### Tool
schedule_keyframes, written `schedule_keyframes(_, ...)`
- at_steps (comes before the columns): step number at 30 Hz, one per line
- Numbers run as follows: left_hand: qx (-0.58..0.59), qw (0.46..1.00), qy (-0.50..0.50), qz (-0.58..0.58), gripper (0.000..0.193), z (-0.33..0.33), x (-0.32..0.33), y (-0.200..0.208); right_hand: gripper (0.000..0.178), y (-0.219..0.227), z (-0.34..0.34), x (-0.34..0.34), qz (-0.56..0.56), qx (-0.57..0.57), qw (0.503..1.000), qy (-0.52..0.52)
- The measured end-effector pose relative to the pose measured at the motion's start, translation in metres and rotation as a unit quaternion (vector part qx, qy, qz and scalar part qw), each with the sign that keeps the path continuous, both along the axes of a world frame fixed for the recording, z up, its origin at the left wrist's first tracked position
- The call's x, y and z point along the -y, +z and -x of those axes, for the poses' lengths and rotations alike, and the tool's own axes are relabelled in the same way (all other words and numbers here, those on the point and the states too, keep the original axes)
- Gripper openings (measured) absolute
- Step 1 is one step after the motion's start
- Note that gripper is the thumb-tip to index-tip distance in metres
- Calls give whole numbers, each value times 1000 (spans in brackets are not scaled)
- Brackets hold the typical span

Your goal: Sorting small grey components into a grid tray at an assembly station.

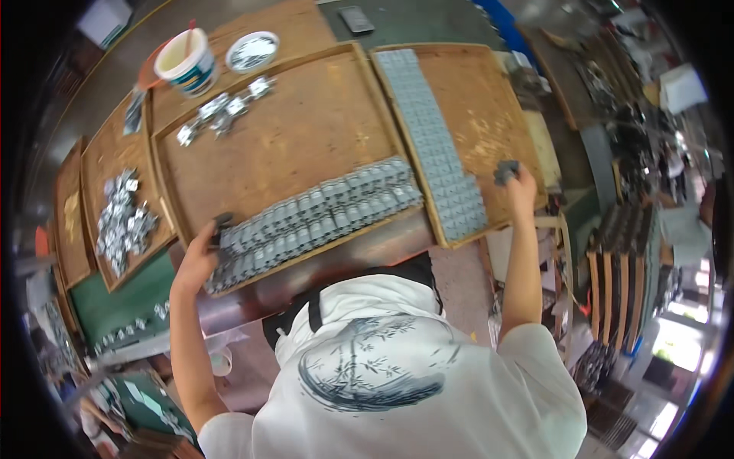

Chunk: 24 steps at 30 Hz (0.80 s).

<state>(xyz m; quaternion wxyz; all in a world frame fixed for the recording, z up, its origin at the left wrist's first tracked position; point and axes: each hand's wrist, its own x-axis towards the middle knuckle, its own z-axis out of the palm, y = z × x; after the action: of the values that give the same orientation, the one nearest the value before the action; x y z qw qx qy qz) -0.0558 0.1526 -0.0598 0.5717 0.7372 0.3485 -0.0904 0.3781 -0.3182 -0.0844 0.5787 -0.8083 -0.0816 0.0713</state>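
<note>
My left hand [197, 262] is at the left end of two rows of grey metal parts [321, 210] along the near side of the middle wooden tray [290, 115]. Its fingers are closed on a small dark grey part [222, 220]. Over the right wooden tray [489, 115], my right hand [523, 193] grips a small grey metal part [505, 171] at its fingertips. Flat grey pieces [432, 141] lie in tight columns down the left side of that tray, left of my right hand.
Shiny silver parts [225, 111] lie in the middle tray's far left corner. More silver parts [122, 222] are heaped in a left tray. Behind stand a white bucket [186, 65] and a white bowl [253, 52]. A phone [356, 20] lies on the green tabletop. Stacked boards [623, 268] stand right.
</note>
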Motion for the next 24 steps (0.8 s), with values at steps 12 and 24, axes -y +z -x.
schedule_keyframes(12, 58, 866, 341, -362, 43, 70, 49, -24, 31, -43, -1, 23, 170, -119, 973, 104)
schedule_keyframes(24, -231, 788, 363, -440, 65, 166, 21, -60, 27, -8, 0, -28, 33, -89, 982, -162)
